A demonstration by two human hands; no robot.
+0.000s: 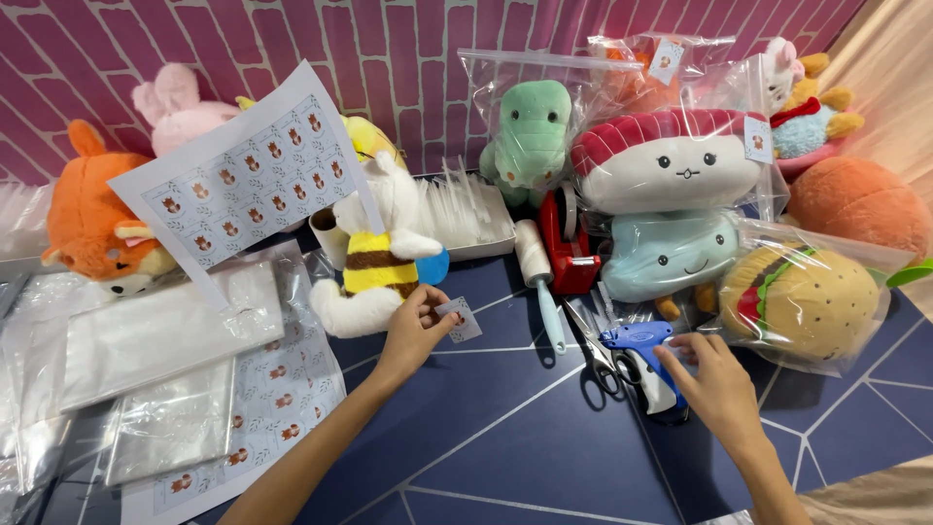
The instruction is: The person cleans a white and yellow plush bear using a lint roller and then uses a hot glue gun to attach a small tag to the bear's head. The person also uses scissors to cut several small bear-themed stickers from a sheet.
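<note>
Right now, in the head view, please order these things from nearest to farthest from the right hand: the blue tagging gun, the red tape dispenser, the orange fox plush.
1. The blue tagging gun, directly under the right hand, which touches it.
2. The red tape dispenser, farther back, up and left of the hand.
3. The orange fox plush, at the far left edge.

bee plush (pixel 374 267) left of lint roller (pixel 537 277), scissors (pixel 595 350) beside tagging gun (pixel 641 360) (bagged plushes (pixel 671 204) behind)

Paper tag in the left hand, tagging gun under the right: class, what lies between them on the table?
In the head view, a lint roller and scissors lie between the paper tag and the blue tagging gun.
</note>
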